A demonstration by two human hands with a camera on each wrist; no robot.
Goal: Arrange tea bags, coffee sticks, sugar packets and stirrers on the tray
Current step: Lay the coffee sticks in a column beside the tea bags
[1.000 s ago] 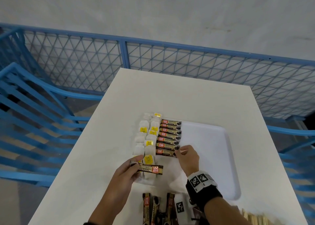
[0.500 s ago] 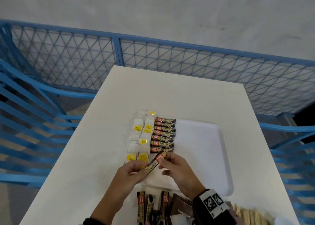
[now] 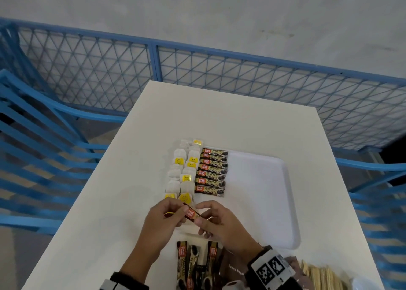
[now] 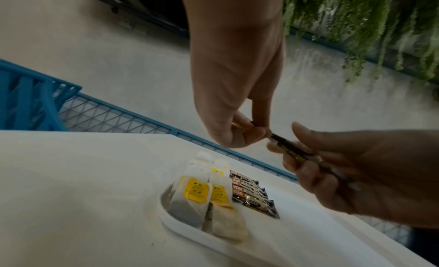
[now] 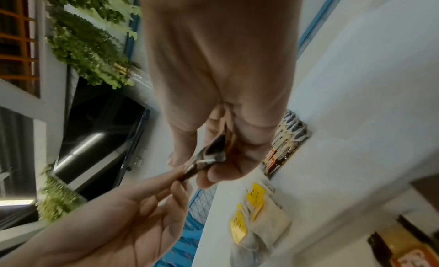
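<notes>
A white tray lies on the white table. Along its left side sit two columns of tea bags with yellow tags, and beside them a column of several dark coffee sticks. Both hands hold one more coffee stick just above the tray's near left corner: my left hand pinches its left end, my right hand pinches its right end. The wrist views show the same stick between the fingertips of both hands.
Loose coffee sticks and a brown sugar packet lie at the table's near edge, with wooden stirrers at the near right. A blue mesh fence surrounds the table. The tray's right half is bare.
The left hand brought the coffee stick from the tea bags toward the right hand, which left the column and took hold of its other end. Both now hold it, tilted.
</notes>
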